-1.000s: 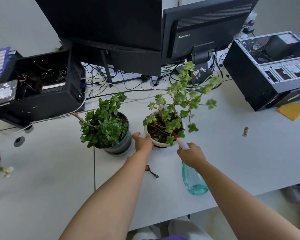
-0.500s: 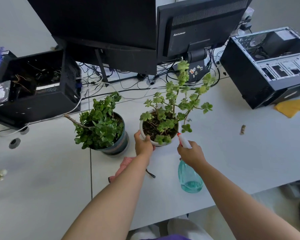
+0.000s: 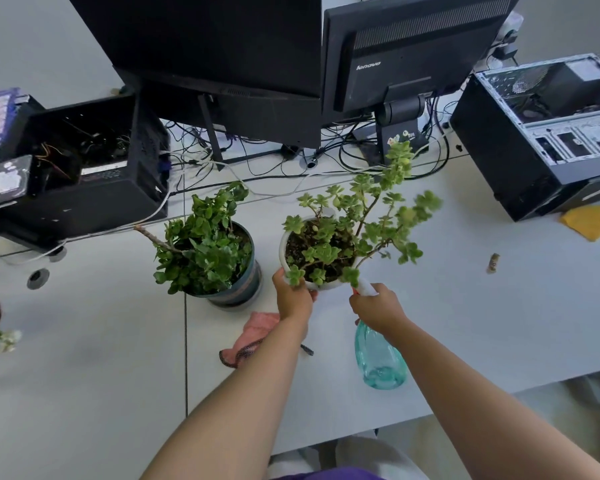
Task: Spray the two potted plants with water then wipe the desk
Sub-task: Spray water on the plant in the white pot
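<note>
Two potted plants stand mid-desk: a dark green pot [image 3: 243, 292] with a dense leafy plant on the left, and a white pot [image 3: 284, 244] with a taller sprawling plant on the right. My left hand [image 3: 293, 299] grips the white pot's near rim and the pot tilts toward me. My right hand [image 3: 378, 308] holds a teal spray bottle [image 3: 380, 358] by its white trigger head, the nozzle at the pot's near edge. A pink cloth [image 3: 253, 332] lies on the white desk [image 3: 499, 323] under my left forearm.
Two black monitors [image 3: 406, 50] and tangled cables [image 3: 343, 157] run along the back. Open computer cases sit at the left [image 3: 77, 174] and right [image 3: 541, 133]. A yellow cloth [image 3: 593, 220] lies far right, a small brown scrap [image 3: 493, 263] near it. The desk edge is close to me.
My left hand has closed tighter on the white pot's rim and tilted it toward me. The pink cloth has come into sight under my forearm. The spray bottle stays put.
</note>
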